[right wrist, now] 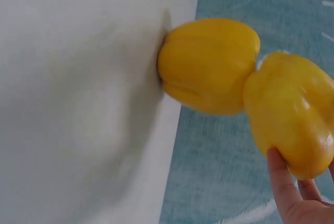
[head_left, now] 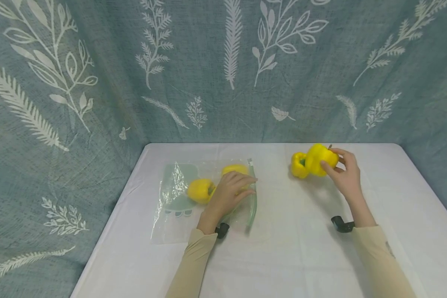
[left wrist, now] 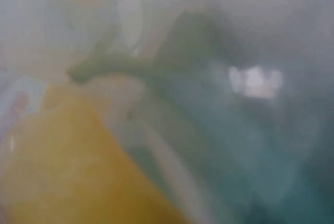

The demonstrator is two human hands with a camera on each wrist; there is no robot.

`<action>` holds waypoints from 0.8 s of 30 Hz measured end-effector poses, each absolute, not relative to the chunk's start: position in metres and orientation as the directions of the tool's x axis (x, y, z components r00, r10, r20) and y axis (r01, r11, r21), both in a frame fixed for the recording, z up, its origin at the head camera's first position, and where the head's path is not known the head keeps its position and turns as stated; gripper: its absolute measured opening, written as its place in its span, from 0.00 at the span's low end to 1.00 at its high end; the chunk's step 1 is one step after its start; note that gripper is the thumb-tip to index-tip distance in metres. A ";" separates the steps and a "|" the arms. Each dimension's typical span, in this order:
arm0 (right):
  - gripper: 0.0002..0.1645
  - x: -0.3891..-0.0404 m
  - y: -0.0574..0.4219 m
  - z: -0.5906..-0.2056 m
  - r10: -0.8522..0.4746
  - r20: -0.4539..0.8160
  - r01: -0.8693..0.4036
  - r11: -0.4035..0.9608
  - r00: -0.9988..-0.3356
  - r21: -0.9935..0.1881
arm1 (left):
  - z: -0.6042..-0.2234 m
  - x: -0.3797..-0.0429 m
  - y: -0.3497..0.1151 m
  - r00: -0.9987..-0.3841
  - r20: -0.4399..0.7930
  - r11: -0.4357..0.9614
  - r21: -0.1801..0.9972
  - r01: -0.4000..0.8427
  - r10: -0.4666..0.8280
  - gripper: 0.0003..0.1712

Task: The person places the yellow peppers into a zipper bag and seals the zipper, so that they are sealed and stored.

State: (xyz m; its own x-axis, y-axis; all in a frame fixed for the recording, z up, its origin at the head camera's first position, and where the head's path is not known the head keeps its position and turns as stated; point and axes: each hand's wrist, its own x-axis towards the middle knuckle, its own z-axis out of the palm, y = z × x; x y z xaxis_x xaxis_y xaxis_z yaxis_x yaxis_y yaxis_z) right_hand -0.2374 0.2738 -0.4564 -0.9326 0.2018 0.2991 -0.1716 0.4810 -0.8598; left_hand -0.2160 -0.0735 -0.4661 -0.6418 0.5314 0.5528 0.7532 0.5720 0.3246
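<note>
A yellow bell pepper (head_left: 318, 160), right of center in the head view, sits pinched between the thumb and fingers of a person's right hand (head_left: 346, 171), close against a second pepper (head_left: 299, 165) on its left. At center-left, a clear bag (head_left: 171, 231) with a green print lies flat, a rounded pepper (head_left: 200, 191) and a partly covered pepper (head_left: 234, 169) showing through the plastic. The left hand (head_left: 229, 190) reaches over them toward the bag's green strip (head_left: 252, 212), its grip spread, thumb apart from the fingers. Beneath is a white-covered bench (head_left: 283, 256); across the top of the frame hangs a leaf-patterned blue-green curtain (head_left: 208, 91).
</note>
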 end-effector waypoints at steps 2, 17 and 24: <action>0.33 -0.232 0.266 -0.451 0.188 0.292 -0.168 0.490 -0.938 -0.855 | -0.466 -0.216 -0.073 -0.640 0.554 0.572 0.322 0.754 0.532 0.19; 0.32 -0.213 0.239 -0.448 0.114 0.298 -0.208 0.489 -0.948 -0.847 | -0.466 -0.217 -0.073 -0.629 0.565 0.570 0.309 0.761 0.534 0.19; 0.30 -0.210 0.225 -0.455 0.049 0.316 -0.255 0.481 -0.947 -0.839 | -0.464 -0.216 -0.074 -0.628 0.567 0.576 0.300 0.761 0.534 0.19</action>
State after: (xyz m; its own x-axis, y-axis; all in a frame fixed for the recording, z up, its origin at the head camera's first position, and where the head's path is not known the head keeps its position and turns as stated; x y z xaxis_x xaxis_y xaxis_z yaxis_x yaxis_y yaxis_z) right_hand -0.2096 0.2252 -0.4547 -0.9475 0.0493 0.3160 -0.2547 0.4813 -0.8387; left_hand -0.2156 -0.0735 -0.4642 -0.6277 0.5339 0.5666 0.7605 0.5760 0.2999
